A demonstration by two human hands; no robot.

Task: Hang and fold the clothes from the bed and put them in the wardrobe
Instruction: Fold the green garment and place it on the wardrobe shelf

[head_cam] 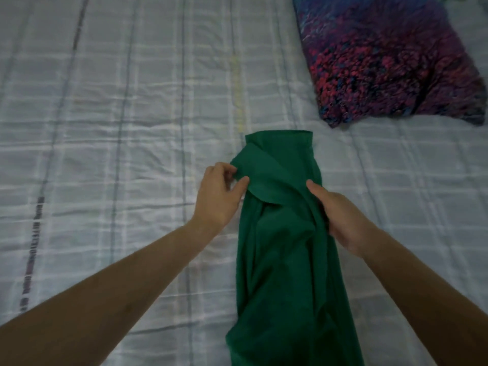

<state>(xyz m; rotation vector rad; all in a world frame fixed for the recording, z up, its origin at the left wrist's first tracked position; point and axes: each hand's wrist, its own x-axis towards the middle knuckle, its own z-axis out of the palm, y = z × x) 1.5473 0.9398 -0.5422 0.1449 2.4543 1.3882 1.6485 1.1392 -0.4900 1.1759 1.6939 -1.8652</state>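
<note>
The green garment [285, 247] lies lengthwise on the bed [118, 128], already narrowed into a strip; the left hand [220, 196] pinches its upper-left flap, evidently to turn it inward; the right hand [340, 217] grips the opposite edge (steadying it).

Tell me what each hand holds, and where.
Left hand pinches the green garment at a folded flap on its left edge; right hand grips its right edge.

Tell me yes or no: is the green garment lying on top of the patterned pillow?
No, the green garment lies on the checked bedsheet, apart from the patterned pillow beyond it.
</note>
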